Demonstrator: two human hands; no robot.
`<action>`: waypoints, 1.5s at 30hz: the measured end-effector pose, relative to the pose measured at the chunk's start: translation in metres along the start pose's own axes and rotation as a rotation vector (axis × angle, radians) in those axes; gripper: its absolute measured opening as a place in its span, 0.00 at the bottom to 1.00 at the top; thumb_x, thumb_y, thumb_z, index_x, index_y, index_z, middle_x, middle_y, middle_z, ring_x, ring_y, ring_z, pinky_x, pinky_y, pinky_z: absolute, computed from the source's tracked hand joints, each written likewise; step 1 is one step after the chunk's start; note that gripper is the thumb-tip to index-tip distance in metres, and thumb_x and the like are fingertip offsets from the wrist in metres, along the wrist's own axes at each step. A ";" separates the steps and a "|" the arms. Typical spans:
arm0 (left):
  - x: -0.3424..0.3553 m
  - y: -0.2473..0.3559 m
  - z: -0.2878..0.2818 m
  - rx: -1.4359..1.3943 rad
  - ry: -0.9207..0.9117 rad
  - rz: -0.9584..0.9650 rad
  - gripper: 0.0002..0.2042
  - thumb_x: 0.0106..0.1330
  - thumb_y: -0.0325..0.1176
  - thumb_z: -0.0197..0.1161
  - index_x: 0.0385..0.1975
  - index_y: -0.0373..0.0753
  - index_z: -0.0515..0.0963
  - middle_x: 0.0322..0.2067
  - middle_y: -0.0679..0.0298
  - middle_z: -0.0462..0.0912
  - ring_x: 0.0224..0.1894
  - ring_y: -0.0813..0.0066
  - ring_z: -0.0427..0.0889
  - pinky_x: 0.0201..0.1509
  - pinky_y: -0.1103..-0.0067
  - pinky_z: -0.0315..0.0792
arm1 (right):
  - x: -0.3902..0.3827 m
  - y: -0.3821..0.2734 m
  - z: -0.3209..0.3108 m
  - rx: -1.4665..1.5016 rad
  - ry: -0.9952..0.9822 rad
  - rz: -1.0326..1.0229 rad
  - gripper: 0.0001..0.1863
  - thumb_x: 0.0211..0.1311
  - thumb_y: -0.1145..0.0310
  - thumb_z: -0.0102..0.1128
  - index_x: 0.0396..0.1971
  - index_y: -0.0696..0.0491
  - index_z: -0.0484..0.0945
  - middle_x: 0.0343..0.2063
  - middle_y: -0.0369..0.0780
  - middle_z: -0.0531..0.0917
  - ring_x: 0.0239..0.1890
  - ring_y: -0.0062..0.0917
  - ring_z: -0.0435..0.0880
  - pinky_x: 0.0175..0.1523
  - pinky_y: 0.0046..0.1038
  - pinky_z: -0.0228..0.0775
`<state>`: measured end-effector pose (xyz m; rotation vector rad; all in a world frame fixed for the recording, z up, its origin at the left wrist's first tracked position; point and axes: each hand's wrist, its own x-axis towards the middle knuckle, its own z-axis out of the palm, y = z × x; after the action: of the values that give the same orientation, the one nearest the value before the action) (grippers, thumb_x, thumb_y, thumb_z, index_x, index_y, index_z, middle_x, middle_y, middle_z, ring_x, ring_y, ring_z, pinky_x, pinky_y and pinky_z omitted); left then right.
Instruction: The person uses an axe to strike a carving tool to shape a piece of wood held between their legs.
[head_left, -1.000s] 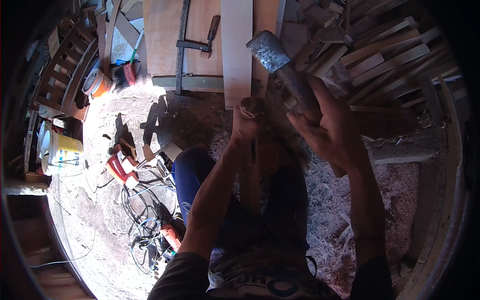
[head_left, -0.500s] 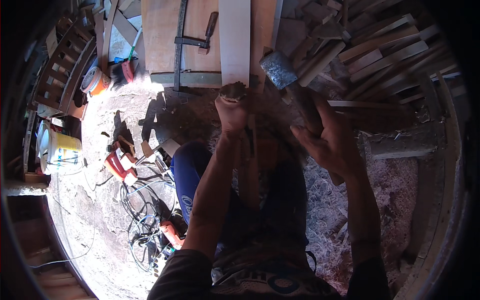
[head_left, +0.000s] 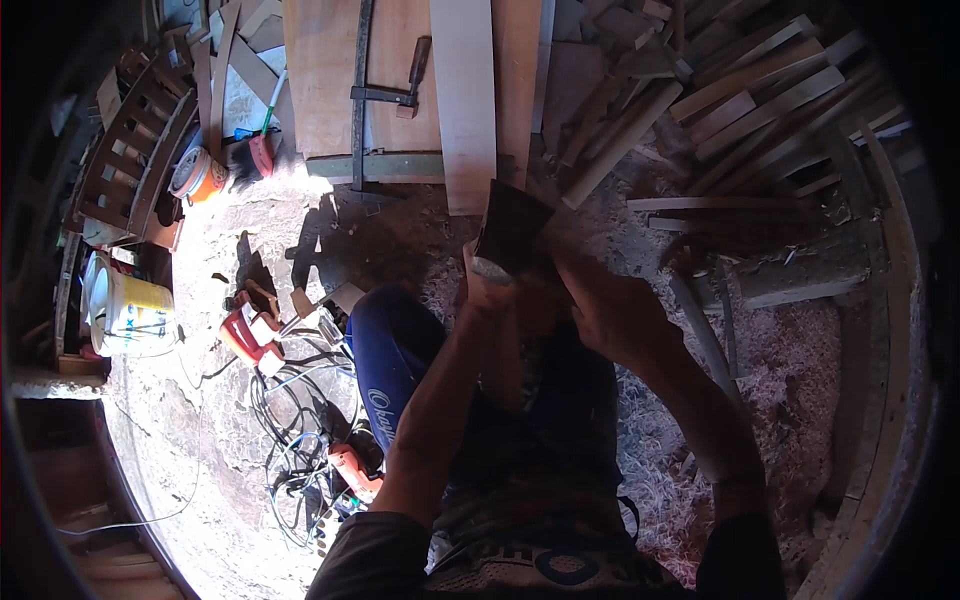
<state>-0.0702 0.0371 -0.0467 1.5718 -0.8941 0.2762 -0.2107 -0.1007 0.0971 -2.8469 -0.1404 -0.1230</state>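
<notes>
- The pale plank point(head_left: 463, 110) runs from the top edge of the view down toward the person, its near end overhanging the front edge of the broad wooden board point(head_left: 325, 80) it lies on.
- A long bar clamp point(head_left: 360, 95) lies over the board just left of the plank; its wooden handle sits near the plank's left edge.
- To the right, a heap of loose wooden slats point(head_left: 760, 90) crowds close to the plank, leaving little room on that side.
- Below the board's edge the ground is open, covered with wood shavings point(head_left: 800, 340); the person's blue-clad knee point(head_left: 390, 350) stands just left of the hands.
- Further left lie a red power tool point(head_left: 245, 330), tangled cables point(head_left: 300, 440), a yellow and white bucket point(head_left: 130, 310) and an orange tin point(head_left: 195, 175), all well apart from the hands.
- The left hand point(head_left: 490, 290) is closed around something small just below the plank's near end; what it pinches is too dark to tell.
- The right hand point(head_left: 610, 315) grips the handle of a hammer point(head_left: 510, 230), fingers clenched; the hammer's dark head sits at the plank's near end, directly above the left hand.
</notes>
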 end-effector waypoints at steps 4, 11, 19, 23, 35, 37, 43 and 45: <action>0.009 -0.036 0.013 -0.725 0.141 -0.426 0.12 0.57 0.32 0.67 0.40 0.38 0.83 0.35 0.63 0.87 0.37 0.70 0.86 0.42 0.72 0.80 | 0.002 -0.008 -0.012 0.094 0.060 -0.028 0.35 0.57 0.73 0.62 0.66 0.51 0.62 0.44 0.49 0.82 0.40 0.44 0.86 0.39 0.41 0.82; 0.031 -0.051 0.007 -0.303 0.145 -0.412 0.11 0.56 0.26 0.68 0.39 0.35 0.83 0.34 0.64 0.86 0.37 0.76 0.84 0.41 0.77 0.78 | 0.051 -0.031 -0.072 0.227 0.276 -0.042 0.29 0.64 0.70 0.61 0.65 0.55 0.65 0.45 0.55 0.82 0.46 0.51 0.84 0.48 0.40 0.78; 0.030 0.010 0.007 -0.390 0.194 -0.357 0.12 0.51 0.30 0.73 0.35 0.35 0.82 0.33 0.65 0.86 0.35 0.78 0.84 0.41 0.77 0.78 | 0.026 -0.024 -0.041 0.467 0.310 -0.041 0.29 0.63 0.71 0.61 0.64 0.54 0.64 0.45 0.52 0.82 0.43 0.47 0.86 0.45 0.39 0.79; 0.012 0.009 0.015 -0.347 0.218 -0.285 0.16 0.48 0.34 0.76 0.35 0.35 0.82 0.33 0.64 0.86 0.36 0.77 0.85 0.42 0.76 0.78 | 0.016 -0.014 -0.022 0.400 0.267 -0.036 0.30 0.64 0.71 0.62 0.65 0.56 0.65 0.44 0.51 0.84 0.47 0.39 0.87 0.49 0.33 0.77; 0.036 -0.017 0.007 -0.286 0.176 -0.353 0.09 0.60 0.28 0.65 0.38 0.33 0.81 0.38 0.65 0.86 0.39 0.78 0.83 0.43 0.77 0.78 | 0.040 -0.032 -0.063 0.208 0.278 -0.037 0.30 0.64 0.72 0.60 0.66 0.55 0.62 0.42 0.55 0.83 0.44 0.52 0.84 0.45 0.43 0.79; 0.039 -0.012 0.014 -0.315 0.173 -0.307 0.09 0.60 0.27 0.64 0.39 0.33 0.81 0.37 0.65 0.86 0.39 0.78 0.83 0.42 0.78 0.77 | 0.042 -0.006 -0.025 0.058 0.066 0.021 0.32 0.62 0.72 0.61 0.66 0.55 0.61 0.40 0.56 0.83 0.43 0.54 0.83 0.44 0.45 0.78; 0.070 -0.028 -0.001 -0.369 0.060 -0.162 0.08 0.59 0.26 0.65 0.37 0.34 0.82 0.35 0.66 0.86 0.37 0.81 0.83 0.39 0.79 0.77 | 0.052 0.005 -0.032 0.251 0.011 0.041 0.30 0.59 0.73 0.62 0.61 0.53 0.65 0.36 0.55 0.82 0.39 0.51 0.85 0.42 0.44 0.78; 0.066 -0.035 0.004 -0.509 0.139 -0.497 0.06 0.60 0.29 0.68 0.34 0.34 0.83 0.30 0.68 0.87 0.34 0.80 0.82 0.39 0.79 0.76 | 0.058 -0.011 -0.066 0.358 0.103 0.036 0.28 0.59 0.72 0.63 0.60 0.52 0.66 0.35 0.54 0.83 0.37 0.48 0.86 0.41 0.42 0.79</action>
<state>-0.0035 0.0071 -0.0317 1.2264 -0.3974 -0.1859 -0.1589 -0.1041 0.1694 -2.4794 -0.0796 -0.2131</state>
